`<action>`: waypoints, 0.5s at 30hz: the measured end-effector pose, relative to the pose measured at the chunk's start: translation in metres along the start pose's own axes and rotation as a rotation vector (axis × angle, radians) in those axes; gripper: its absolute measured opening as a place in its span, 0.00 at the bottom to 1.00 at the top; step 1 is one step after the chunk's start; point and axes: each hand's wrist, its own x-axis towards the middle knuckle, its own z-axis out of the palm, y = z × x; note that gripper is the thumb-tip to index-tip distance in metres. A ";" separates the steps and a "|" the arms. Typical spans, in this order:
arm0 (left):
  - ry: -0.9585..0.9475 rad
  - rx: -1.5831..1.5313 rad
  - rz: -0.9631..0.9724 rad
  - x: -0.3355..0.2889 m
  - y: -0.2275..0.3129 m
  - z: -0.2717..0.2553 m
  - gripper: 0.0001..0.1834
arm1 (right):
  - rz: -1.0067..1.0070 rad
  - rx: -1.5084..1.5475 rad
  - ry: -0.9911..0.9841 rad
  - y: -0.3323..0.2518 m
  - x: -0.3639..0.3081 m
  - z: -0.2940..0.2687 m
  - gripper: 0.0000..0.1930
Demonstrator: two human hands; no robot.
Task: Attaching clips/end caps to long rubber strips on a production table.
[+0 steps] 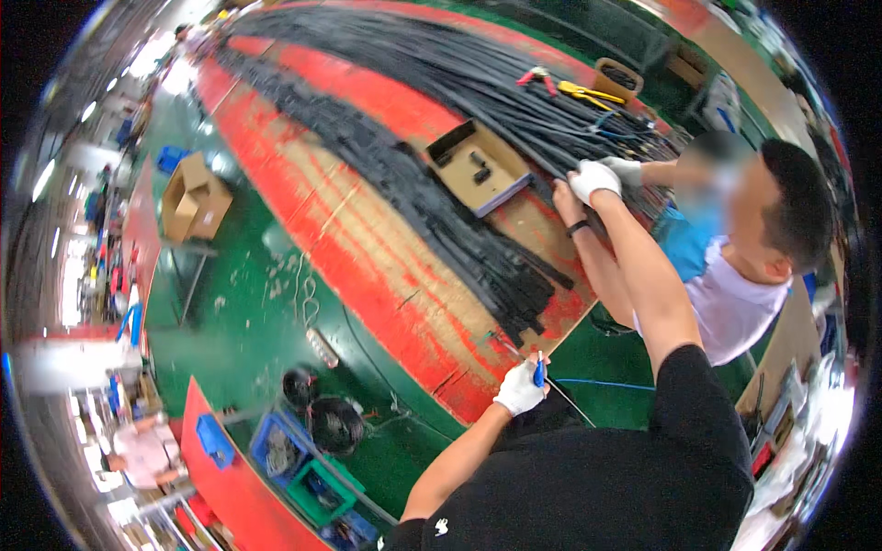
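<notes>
My left hand [520, 389], in a white glove, is closed around a small blue tool [539, 372] near the table's front end. Its exact kind cannot be made out. My right hand [597, 178], also gloved, reaches over the near ends of a long bundle of black tubes [496, 96]. Its fingers are curled, and what lies in them is hidden. A co-worker's gloved hand [626, 170] is beside it. The co-worker's bare hand [563, 200], with a dark wristband, is just to the left. A second black bundle [413, 197] lies nearer my left hand.
A shallow cardboard box [496, 179] with a few black pieces sits between the bundles on the worn red table [367, 303]. Red-handled pliers [540, 81] and a yellow-handled tool [588, 93] lie beyond. A co-worker [735, 266] stands at right. A power strip [322, 348] lies on the floor.
</notes>
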 end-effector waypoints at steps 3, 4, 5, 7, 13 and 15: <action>-0.024 0.039 -0.052 -0.003 0.004 -0.008 0.27 | -0.286 0.290 0.206 -0.054 -0.087 0.000 0.19; -0.026 0.022 -0.058 -0.006 0.003 -0.009 0.27 | -0.417 0.427 0.181 -0.069 -0.122 0.009 0.16; -0.029 0.000 -0.042 -0.008 -0.003 -0.008 0.26 | -0.718 0.415 0.127 -0.087 -0.166 0.011 0.16; -0.056 0.058 -0.043 -0.011 0.006 -0.012 0.26 | -1.231 0.424 -0.037 -0.108 -0.234 0.031 0.17; 0.066 0.140 0.240 -0.031 -0.028 -0.001 0.25 | -0.748 0.428 -0.783 -0.129 -0.333 0.050 0.19; 0.001 0.137 0.202 -0.042 -0.009 -0.001 0.26 | -0.808 0.877 -0.550 -0.103 -0.339 0.089 0.28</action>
